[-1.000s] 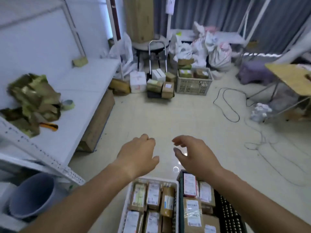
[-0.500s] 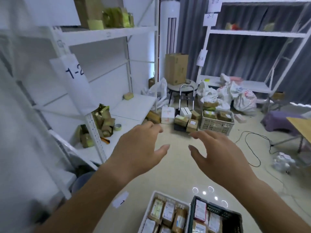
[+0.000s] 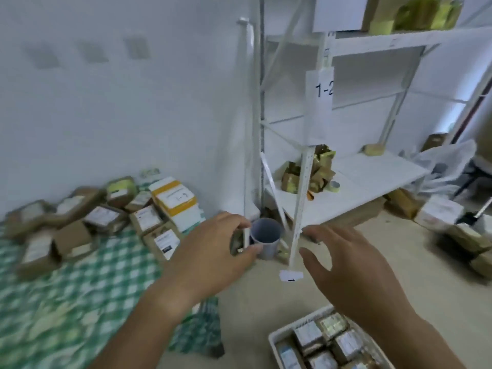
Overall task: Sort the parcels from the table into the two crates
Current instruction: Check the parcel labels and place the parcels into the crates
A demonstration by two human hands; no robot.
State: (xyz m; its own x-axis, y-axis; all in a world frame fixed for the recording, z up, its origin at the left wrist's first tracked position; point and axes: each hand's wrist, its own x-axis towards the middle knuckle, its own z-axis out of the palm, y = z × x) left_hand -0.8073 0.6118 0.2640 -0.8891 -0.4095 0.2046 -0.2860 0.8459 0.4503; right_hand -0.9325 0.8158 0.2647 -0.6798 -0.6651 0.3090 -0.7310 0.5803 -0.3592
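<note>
Several brown cardboard parcels (image 3: 103,218) with white labels lie heaped on a table under a green checked cloth (image 3: 66,302) at the left. A white and orange box (image 3: 177,202) stands among them. My left hand (image 3: 213,255) hovers in the air beside the table's right edge, fingers relaxed, holding nothing. My right hand (image 3: 348,267) floats to its right with fingers spread, also empty. A white crate (image 3: 277,338) filled with labelled parcels sits on the floor at the bottom right, below my right forearm. The second crate is out of view.
A white metal shelf rack (image 3: 303,187) tagged "1-2" stands ahead, with gold wrappings (image 3: 318,169) and a tape roll on its lower board. A grey bucket (image 3: 266,239) sits at its foot. More boxes (image 3: 439,217) and bags lie on the floor at the right.
The view has swung left from the room's far end to the table of parcels. Both hands stay raised and empty; the black crate has left the view.
</note>
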